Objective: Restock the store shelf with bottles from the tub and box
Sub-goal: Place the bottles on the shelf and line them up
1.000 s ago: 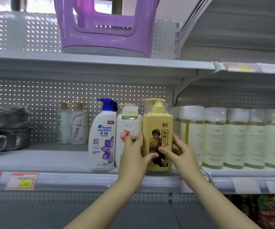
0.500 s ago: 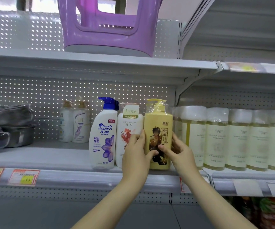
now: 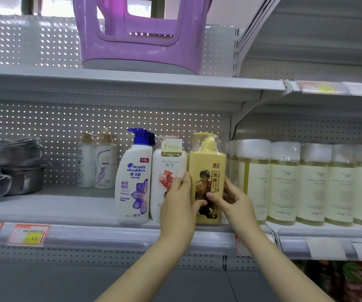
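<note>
Yellow plastic pump bottle [image 3: 207, 171] is gripped by our left hand [image 3: 176, 207] and right hand [image 3: 235, 203], so we should push gently and straight.

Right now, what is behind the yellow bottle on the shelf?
Only the perforated back panel shows above the yellow bottle. The space directly behind it is hidden by the bottle, the left hand and the right hand.

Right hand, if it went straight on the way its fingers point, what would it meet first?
The yellow bottle: the right hand grips its right side, thumb on the label. Beyond it stands the white flowered bottle, though depth is hard to judge.
</note>
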